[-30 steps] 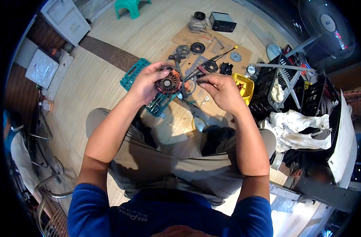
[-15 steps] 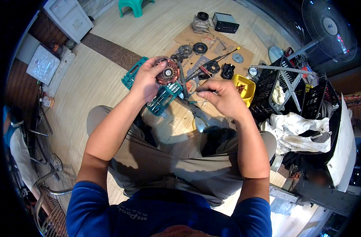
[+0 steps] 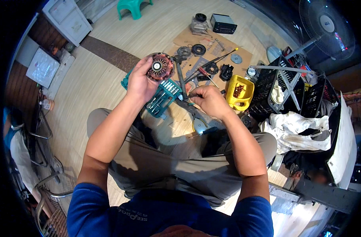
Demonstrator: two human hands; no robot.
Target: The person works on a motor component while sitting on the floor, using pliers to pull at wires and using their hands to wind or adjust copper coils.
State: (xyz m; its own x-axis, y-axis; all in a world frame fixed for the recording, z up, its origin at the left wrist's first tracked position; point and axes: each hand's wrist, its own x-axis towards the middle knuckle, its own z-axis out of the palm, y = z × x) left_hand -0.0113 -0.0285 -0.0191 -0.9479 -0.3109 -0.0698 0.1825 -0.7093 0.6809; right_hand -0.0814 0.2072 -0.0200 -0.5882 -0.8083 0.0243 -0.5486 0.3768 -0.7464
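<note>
My left hand (image 3: 140, 79) is wrapped round a copper-wound alternator stator (image 3: 160, 66), holding it up with its round metal centre facing me. Below it lies an open teal socket set case (image 3: 163, 96) with rows of silver sockets and a ratchet. My right hand (image 3: 209, 102) is low over the floor right of the case, fingers bent and pinched at a thin, green-handled screwdriver (image 3: 192, 104), mostly hidden by the fingers. A red-handled screwdriver (image 3: 204, 72) rests on the cardboard (image 3: 243, 57) beyond that hand.
Yellow-handled pliers (image 3: 199, 125) lie nearer me. A yellow cut-open jug (image 3: 247, 89) holding small brown parts stands right, before black crates (image 3: 263, 93) and a white cloth (image 3: 295, 130). Black rings, discs and a long rod cover the cardboard. A fan (image 3: 326, 23) stands far right.
My right hand has moved down and left to the green-handled screwdriver on the floor. My left hand has shifted slightly left, and the stator now faces me more fully.
</note>
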